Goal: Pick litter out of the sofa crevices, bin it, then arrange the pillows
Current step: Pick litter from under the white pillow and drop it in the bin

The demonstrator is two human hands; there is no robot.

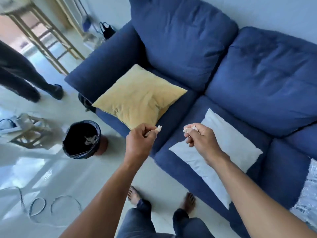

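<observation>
At far left another person's legs point(25, 78) stand on the pale floor point(72, 177), with loose cable loops point(51, 208) nearer the camera. Next comes the bin point(82, 139), lined with a black bag and already holding some crumpled scraps, set on the floor just off the sofa's point(188, 48) front corner. A yellow pillow point(139, 98) lies flat on the left seat.

The left hand point(139, 140) hangs in front of that pillow, fingers curled and pinching a small pale scrap of litter point(159, 128) at the fingertips. The right hand point(200, 138) is clenched round a crumpled wad of paper point(189, 128), held over the white pillow point(221, 152) on the middle seat. A silvery pillow point(307, 194) shows at the right edge.

Both scraps probably go to the bin next. The left one is held by very little (a light pinch), so it could slip and drop on the way. The bin sits well left of both hands; a toss from here may miss, and a step sideways risks catching the cables.
</observation>
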